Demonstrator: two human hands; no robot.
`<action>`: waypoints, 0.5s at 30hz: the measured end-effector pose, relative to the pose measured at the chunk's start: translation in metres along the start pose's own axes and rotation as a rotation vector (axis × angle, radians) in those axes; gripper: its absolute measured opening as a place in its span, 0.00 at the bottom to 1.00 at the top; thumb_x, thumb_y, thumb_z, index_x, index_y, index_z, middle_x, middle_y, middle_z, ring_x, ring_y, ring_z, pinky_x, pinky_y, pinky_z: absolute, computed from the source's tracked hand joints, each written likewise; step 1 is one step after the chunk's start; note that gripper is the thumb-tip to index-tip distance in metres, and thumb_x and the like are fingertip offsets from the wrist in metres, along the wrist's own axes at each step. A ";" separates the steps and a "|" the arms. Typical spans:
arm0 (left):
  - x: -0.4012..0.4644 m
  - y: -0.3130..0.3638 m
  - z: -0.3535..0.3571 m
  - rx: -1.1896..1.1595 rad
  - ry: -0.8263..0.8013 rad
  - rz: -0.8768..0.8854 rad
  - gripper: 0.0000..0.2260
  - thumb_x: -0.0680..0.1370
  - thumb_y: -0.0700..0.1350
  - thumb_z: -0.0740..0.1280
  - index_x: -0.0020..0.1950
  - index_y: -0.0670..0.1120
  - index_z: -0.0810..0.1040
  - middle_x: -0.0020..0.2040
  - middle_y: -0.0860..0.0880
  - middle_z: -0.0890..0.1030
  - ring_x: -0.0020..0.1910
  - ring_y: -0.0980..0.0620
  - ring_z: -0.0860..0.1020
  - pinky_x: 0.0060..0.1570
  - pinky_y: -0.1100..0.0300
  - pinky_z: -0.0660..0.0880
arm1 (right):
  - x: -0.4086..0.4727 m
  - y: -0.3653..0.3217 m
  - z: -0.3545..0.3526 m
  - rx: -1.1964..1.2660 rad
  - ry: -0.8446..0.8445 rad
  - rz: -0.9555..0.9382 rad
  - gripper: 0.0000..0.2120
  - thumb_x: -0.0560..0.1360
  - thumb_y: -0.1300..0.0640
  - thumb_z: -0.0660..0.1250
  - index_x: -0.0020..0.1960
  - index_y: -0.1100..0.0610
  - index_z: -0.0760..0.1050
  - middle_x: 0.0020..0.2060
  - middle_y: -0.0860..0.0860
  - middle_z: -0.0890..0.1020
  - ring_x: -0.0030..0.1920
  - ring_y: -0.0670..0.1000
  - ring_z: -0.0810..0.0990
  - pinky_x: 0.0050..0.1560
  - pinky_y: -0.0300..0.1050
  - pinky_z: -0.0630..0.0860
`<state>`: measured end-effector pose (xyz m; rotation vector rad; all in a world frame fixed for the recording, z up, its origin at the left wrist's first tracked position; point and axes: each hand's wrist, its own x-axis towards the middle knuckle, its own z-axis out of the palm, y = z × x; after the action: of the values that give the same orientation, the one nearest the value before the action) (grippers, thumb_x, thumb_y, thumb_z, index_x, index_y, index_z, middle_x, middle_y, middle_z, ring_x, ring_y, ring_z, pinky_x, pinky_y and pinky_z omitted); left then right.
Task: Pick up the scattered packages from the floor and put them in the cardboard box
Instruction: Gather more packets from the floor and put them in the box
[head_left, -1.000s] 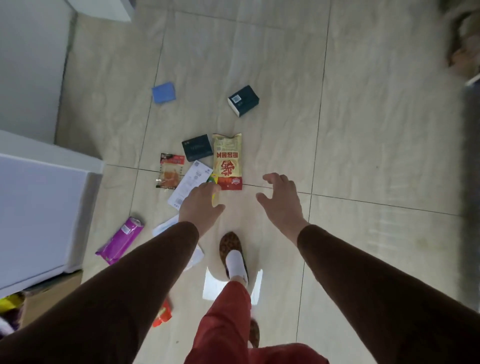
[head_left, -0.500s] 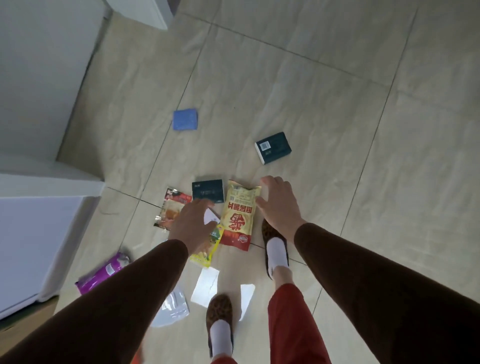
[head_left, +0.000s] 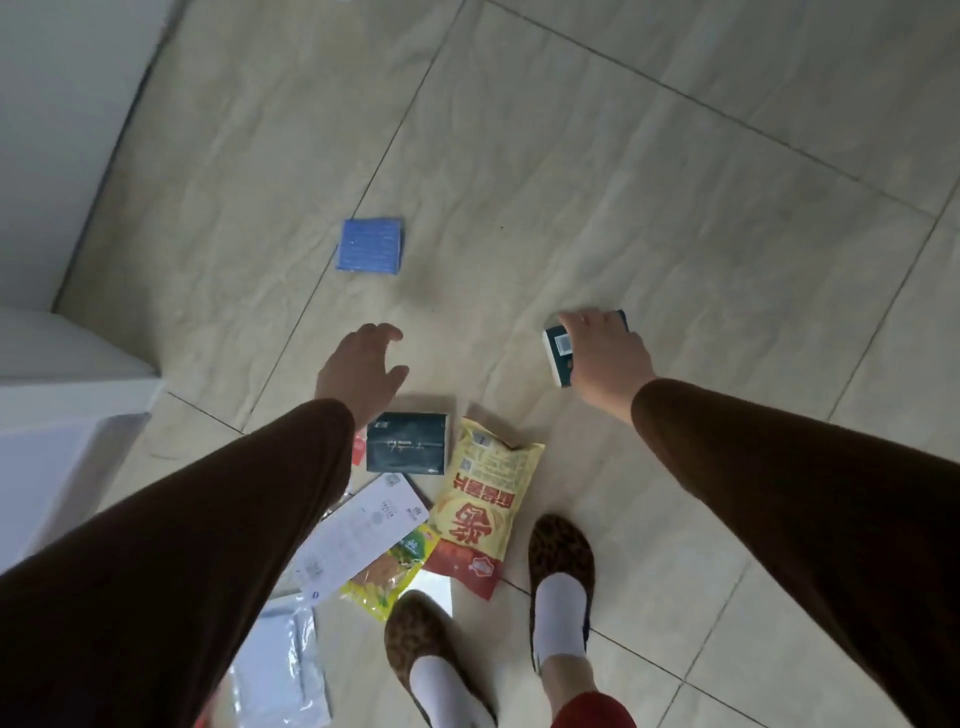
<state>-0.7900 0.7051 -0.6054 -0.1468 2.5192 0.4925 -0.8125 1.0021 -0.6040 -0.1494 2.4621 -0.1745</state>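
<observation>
Packages lie scattered on the tiled floor. My right hand (head_left: 605, 358) covers a dark teal box with a white barcode end (head_left: 557, 351), fingers curled over its top. My left hand (head_left: 361, 376) hovers with fingers spread, holding nothing, just above a flat dark packet (head_left: 406, 442). A blue square packet (head_left: 370, 245) lies farther off. A yellow and red snack bag (head_left: 480, 506), a white paper packet (head_left: 363, 535), a green and yellow snack packet (head_left: 387, 571) and a clear plastic bag (head_left: 283, 670) lie near my feet. The cardboard box is out of view.
A white cabinet or appliance (head_left: 57, 415) stands at the left edge, with a white wall (head_left: 57, 130) behind it. My feet in leopard slippers (head_left: 561, 551) stand among the packages. Open tile floor stretches ahead and to the right.
I have stepped forward. My right hand reached ahead from beside the yellow bag onto the teal box. My left hand moved forward past the white packet toward the dark packet.
</observation>
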 end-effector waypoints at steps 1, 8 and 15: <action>0.017 -0.006 0.001 0.016 0.020 -0.001 0.20 0.79 0.47 0.67 0.70 0.48 0.72 0.68 0.48 0.74 0.68 0.46 0.72 0.66 0.49 0.70 | 0.010 0.003 0.006 -0.070 -0.017 0.012 0.31 0.78 0.62 0.65 0.78 0.52 0.59 0.73 0.55 0.68 0.72 0.60 0.67 0.64 0.60 0.74; 0.117 -0.034 0.002 0.093 0.146 -0.031 0.21 0.79 0.41 0.65 0.73 0.45 0.70 0.70 0.43 0.73 0.68 0.41 0.71 0.64 0.46 0.71 | 0.058 0.020 0.052 -0.224 -0.079 -0.016 0.40 0.77 0.60 0.69 0.81 0.49 0.51 0.77 0.55 0.61 0.77 0.62 0.59 0.70 0.67 0.69; 0.177 -0.044 0.003 0.129 0.121 -0.055 0.32 0.78 0.32 0.59 0.81 0.45 0.55 0.81 0.47 0.58 0.74 0.40 0.65 0.69 0.42 0.69 | 0.078 0.033 0.056 -0.286 0.055 -0.129 0.34 0.73 0.45 0.74 0.74 0.52 0.65 0.65 0.53 0.76 0.65 0.57 0.73 0.61 0.54 0.73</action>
<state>-0.9273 0.6657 -0.7187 -0.2019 2.6475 0.3062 -0.8403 1.0174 -0.7003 -0.4322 2.5222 0.1209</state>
